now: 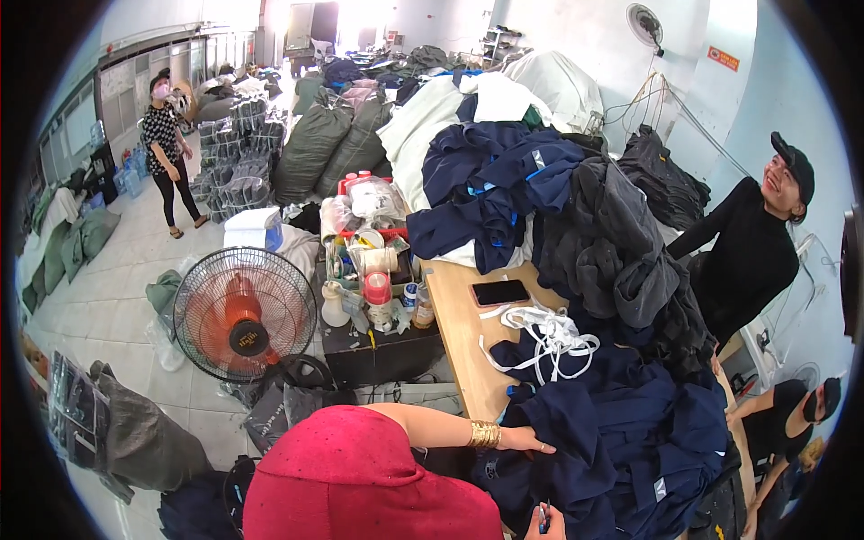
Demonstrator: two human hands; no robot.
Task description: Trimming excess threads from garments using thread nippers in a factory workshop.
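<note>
My left hand point(524, 439), with gold bangles at the wrist, grips a navy garment point(576, 450) on the table. Its thumb lies on top of the cloth, and the other fingers are partly hidden. At the lower edge my right hand point(556, 526) is closed around small thread snips point(544, 517), whose points face up beside the same cloth. The navy garment is part of a loose heap with white patches. Just beyond it lies a tangle of white tape point(551, 340). My red sleeve point(360, 477) fills the lower middle.
A phone point(500, 292) lies on the wooden table point(450, 297). Navy clothes point(495, 171) and dark grey clothes point(603, 243) pile up behind. An orange fan point(243, 315) stands left. Co-workers are a person in black point(747, 243), another point(783, 423) lower right, and one point(164, 135) far left.
</note>
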